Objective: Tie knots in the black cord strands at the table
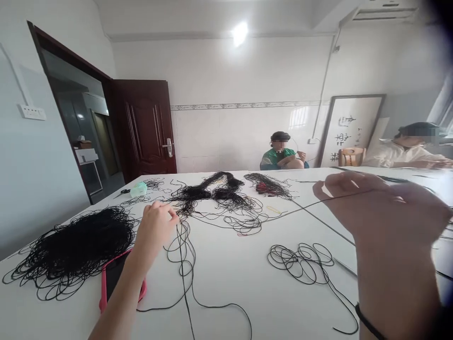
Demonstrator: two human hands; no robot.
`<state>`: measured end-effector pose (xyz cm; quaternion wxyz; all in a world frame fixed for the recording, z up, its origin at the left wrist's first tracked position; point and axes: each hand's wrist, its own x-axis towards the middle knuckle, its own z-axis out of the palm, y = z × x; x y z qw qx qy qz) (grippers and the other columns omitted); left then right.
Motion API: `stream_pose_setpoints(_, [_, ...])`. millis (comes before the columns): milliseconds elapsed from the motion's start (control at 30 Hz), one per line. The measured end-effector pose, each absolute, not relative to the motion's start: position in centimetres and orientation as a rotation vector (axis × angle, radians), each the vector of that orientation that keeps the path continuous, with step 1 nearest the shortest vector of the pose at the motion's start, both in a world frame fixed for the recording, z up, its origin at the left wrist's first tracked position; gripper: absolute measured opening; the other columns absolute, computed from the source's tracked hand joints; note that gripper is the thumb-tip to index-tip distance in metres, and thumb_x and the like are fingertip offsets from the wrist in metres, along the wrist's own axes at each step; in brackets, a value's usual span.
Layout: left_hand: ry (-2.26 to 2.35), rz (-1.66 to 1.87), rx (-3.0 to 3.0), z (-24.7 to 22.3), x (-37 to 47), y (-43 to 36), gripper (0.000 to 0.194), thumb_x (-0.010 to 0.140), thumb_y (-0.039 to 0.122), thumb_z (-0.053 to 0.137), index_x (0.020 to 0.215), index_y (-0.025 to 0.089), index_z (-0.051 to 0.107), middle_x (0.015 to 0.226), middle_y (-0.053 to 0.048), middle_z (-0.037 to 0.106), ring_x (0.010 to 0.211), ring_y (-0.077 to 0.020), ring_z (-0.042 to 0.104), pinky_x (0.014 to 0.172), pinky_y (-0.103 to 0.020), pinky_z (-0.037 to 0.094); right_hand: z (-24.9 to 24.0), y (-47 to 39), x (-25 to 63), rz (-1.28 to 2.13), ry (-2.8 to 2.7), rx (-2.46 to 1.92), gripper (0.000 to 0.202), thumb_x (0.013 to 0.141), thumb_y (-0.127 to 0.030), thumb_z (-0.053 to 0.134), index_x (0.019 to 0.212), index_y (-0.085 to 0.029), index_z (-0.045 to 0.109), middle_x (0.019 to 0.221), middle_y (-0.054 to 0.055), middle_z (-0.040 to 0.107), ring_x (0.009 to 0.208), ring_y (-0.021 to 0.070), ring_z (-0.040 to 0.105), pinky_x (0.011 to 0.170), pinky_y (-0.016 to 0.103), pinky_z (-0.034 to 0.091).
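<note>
My left hand [155,226] is over the white table [290,307], its thumb and fingers pinched on thin black cord. Strands of this cord [182,264] run down from the fingertips toward the near edge. Raised at the right, my right hand [382,208] has its fingers curled around a black cord [283,215]. That strand stretches leftward, low over the table, toward the loose loops beside my left hand. Dark bundles of cord [226,191] lie just beyond my left hand. A loose coil [300,267] rests between both arms.
A big tangled heap of black cord [88,241] sits at left, beside a pink-edged phone [115,278] partly behind my left forearm. Farther back are a pale green tub [138,190] and a red item [264,189] among cords. Two people [283,153] sit across the table.
</note>
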<state>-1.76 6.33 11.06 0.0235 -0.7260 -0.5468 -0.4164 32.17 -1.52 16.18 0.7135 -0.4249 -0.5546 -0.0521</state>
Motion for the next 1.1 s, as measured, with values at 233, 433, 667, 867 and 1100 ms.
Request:
stream_pose_setpoints(233, [-1.725,-1.546,-2.900,13.3,1.5,2.1,0.022,0.077,0.039,0.050,0.073,0.021,0.063,0.067,-0.001,0.057,0.052,-0.0102,0.045,0.045,-0.020,0.036,14.7,-1.7,27.0,0.102,-1.302,-1.638,0.027,0.063,-0.044,0.066,0.062,-0.019,0.055,0.062,0.004,0.056,0.058,0.0175,0.050,0.054,0.032,0.038])
stream_pose_setpoints(433, [-1.780,-1.788,-2.823,14.1,3.5,-1.6,0.021,0.071,0.039,0.057,0.061,0.021,0.058,0.081,0.000,0.061,0.069,-0.0122,0.049,0.057,-0.021,0.040,15.3,-7.4,21.4,-0.185,-1.672,-1.852,0.050,0.083,-0.050,0.053,0.049,-0.017,0.038,0.049,-0.002,0.041,0.044,0.0089,0.030,0.044,0.024,0.027])
stream_pose_setpoints(667, [-1.303,-1.899,-2.708,13.9,3.4,-2.3,0.014,0.075,0.029,0.061,0.062,0.023,0.059,0.077,0.005,0.061,0.075,-0.0087,0.056,0.071,-0.018,0.046,15.5,-7.9,19.2,-0.035,-1.790,-1.290,0.017,0.087,-0.031,0.058,0.072,-0.022,0.059,0.078,-0.005,0.055,0.055,0.0040,0.045,0.048,0.017,0.038])
stream_pose_setpoints(867, [-0.950,-1.927,-2.679,13.9,2.8,-2.7,0.013,0.076,0.016,0.059,0.068,0.026,0.060,0.078,0.008,0.060,0.076,-0.0044,0.057,0.072,-0.011,0.047,14.9,-7.4,18.6,0.123,-1.796,-1.194,0.010,0.086,-0.028,0.059,0.077,-0.026,0.063,0.083,-0.006,0.057,0.061,0.0037,0.052,0.048,0.015,0.040])
stream_pose_setpoints(1100, [-1.088,-2.236,-2.803,14.0,2.4,-2.8,0.006,0.081,0.031,0.056,0.083,0.026,0.057,0.093,0.003,0.062,0.090,-0.0094,0.061,0.078,-0.016,0.053,14.9,-7.1,18.7,-0.212,-1.934,-1.014,0.011,0.090,-0.015,0.051,0.093,-0.020,0.060,0.092,0.000,0.055,0.078,0.0070,0.053,0.067,0.018,0.046])
